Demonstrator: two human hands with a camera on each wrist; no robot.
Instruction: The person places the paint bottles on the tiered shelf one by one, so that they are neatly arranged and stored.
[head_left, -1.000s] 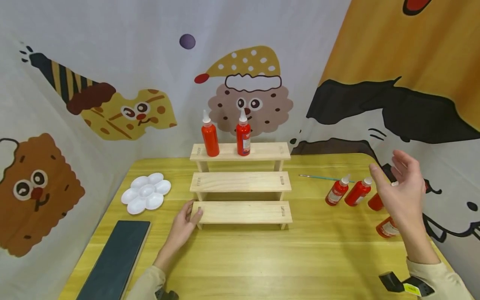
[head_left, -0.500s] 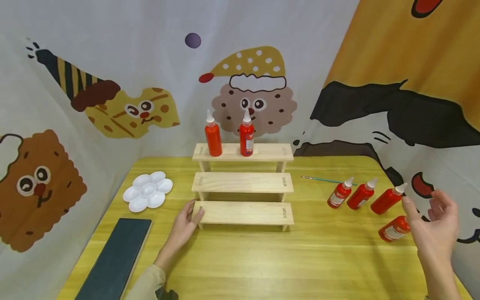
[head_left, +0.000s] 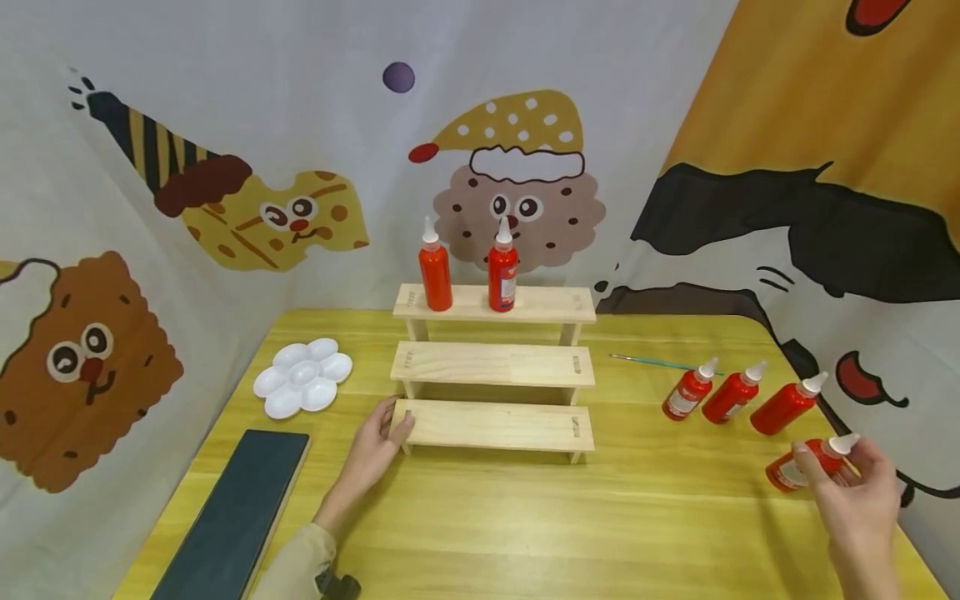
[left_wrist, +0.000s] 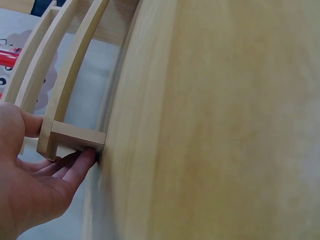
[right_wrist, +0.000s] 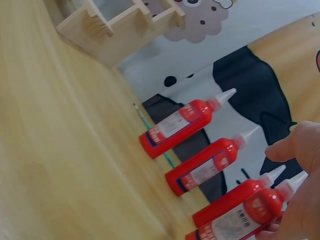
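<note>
1. The nearest red bottle (head_left: 789,472) stands at the right of the tabletop (head_left: 525,525), between the thumb and fingers of my right hand (head_left: 855,500) – spread about it, thumb clear.
2. Its label carries a barcode, seen only from the right wrist; the lettering is too blurred to read.
3. Three more red bottles (head_left: 731,397) stand just beyond; a thin brush (head_left: 652,362) passes behind them.
4. My left hand (head_left: 375,446) grips the wooden rack (head_left: 491,425) by its lowest shelf's left end; two red bottles stand on top.
5. Leftward lie a white palette (head_left: 303,375) and a dark board (head_left: 232,512).
6. Behind the yellowish tabletop hangs a cartoon-printed cloth (head_left: 300,67).
7. The left wrist view shows my fingertips against the shelf's leg – hidden from the head view.
</note>
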